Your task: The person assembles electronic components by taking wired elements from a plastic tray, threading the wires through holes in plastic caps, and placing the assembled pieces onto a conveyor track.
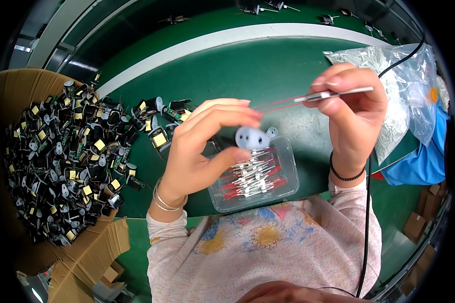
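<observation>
My left hand (202, 144) is curled, thumb and fingers around a rounded grey-white plastic part (252, 138) with dark holes. That part is slightly blurred, and my palm hides what lies behind it. My right hand (351, 103) pinches a thin white stick-like piece (356, 91) with a pale sleeve on it. Two thin red wires (283, 102) stretch from this piece toward my left fingertips; whether those fingers touch them I cannot tell. Under my hands is a clear plastic box (289, 174) containing many white pieces with red wires (253, 177).
At left, a cardboard box (28, 81) is heaped with small black assemblies (76, 161) bearing yellow squares. Several more lie on the green table (227, 70) beside it. A clear bag of white tubes (392, 121) stands at right. A black cable (367, 227) hangs past my right arm.
</observation>
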Tool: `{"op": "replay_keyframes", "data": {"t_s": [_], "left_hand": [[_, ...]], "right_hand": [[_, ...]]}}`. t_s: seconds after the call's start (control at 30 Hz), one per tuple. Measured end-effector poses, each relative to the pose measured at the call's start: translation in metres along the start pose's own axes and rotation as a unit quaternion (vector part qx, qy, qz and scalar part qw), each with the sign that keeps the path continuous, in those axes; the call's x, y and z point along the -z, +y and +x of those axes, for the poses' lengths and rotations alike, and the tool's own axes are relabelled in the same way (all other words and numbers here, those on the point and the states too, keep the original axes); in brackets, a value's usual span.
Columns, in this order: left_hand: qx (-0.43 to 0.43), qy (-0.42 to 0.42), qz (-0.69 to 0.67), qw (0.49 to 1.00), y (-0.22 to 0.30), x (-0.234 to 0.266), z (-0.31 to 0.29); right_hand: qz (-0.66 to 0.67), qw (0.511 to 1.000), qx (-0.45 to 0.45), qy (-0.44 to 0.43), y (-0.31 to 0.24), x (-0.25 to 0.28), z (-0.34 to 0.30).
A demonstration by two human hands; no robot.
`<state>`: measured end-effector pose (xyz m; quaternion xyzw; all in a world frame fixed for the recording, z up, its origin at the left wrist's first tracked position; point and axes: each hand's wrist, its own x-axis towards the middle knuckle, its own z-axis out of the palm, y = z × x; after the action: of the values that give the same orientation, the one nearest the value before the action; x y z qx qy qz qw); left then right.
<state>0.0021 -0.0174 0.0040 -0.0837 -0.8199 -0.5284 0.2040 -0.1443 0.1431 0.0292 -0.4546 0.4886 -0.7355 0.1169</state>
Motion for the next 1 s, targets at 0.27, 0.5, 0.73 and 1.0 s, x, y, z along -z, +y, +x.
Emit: {"op": "replay_keyframes", "data": {"t_s": [0.27,0.5,0.73,1.0], "left_hand": [[-0.102,0.158,0.08,0.979,-0.006,-0.013,-0.002],[-0.127,0.138,0.141,0.972,0.002,-0.013,-0.002],[-0.13,0.137,0.162,0.968,0.003,-0.011,-0.002],[-0.132,0.144,0.173,0.965,0.002,-0.011,-0.003]], "right_hand": [[-0.175,0.964,0.176,-0.092,-0.022,-0.003,-0.009],[-0.161,0.976,0.109,-0.101,-0.023,0.0,-0.008],[-0.227,0.951,0.17,-0.121,-0.028,-0.001,-0.012],[-0.211,0.946,0.197,-0.144,-0.029,0.0,-0.009]]}}
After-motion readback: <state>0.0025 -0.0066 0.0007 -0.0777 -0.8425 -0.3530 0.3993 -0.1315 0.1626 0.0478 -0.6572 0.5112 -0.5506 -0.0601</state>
